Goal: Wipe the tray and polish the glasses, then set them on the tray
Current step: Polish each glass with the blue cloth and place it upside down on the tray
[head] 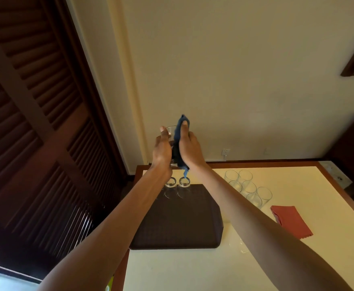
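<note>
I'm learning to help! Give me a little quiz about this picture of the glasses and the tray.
1. True or false: the red cloth lies on the table, right of the tray.
2. What does the right hand hold? A. blue cloth B. red cloth C. nothing
3. Fill in: the left hand holds a ____.
Key: 1 true; 2 A; 3 glass.
</note>
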